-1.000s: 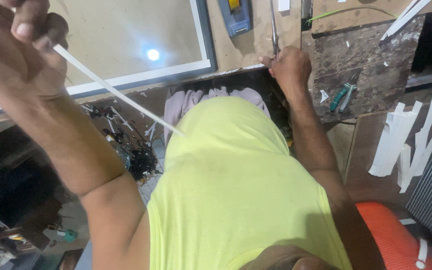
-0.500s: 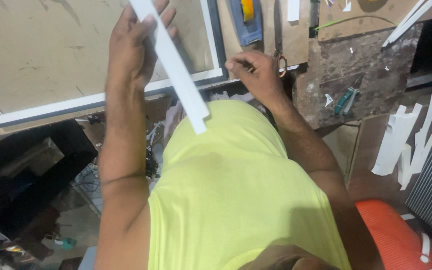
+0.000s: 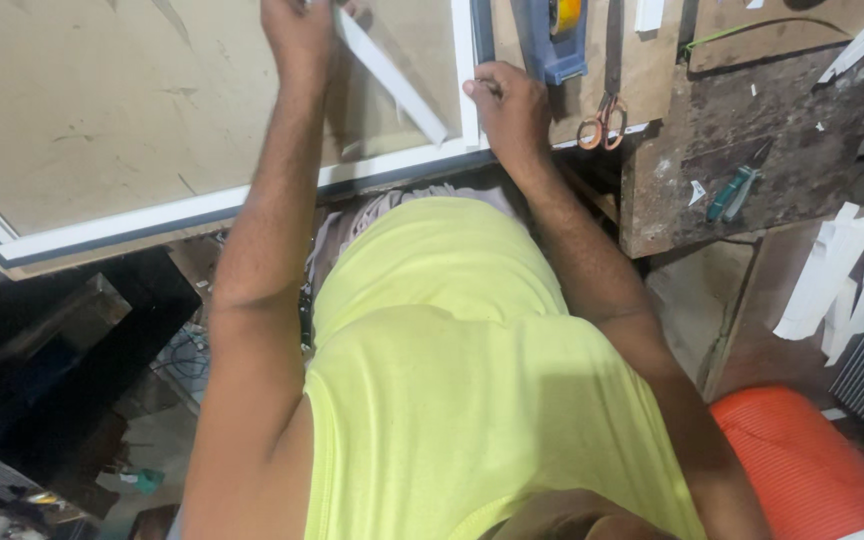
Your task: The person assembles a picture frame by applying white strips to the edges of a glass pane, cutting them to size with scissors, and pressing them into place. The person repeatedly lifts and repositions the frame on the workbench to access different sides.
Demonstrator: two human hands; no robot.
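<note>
White strip (image 3: pixel 392 75), raised clear of the bench a sec ago, now lies slanted over the framed panel (image 3: pixel 102 120) w/ left hand (image 3: pixel 297 35) closed on its top end, right hand (image 3: pixel 507 100) apparently curled on the frame's corner, so it's being laid in place.

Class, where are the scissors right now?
In the head view, the scissors lie on the bench at upper right, just right of the right hand and below the blue tape dispenser.

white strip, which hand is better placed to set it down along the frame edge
Left, probably. The left hand already holds the white strip over the board, while the right hand rests at the frame corner.
</note>
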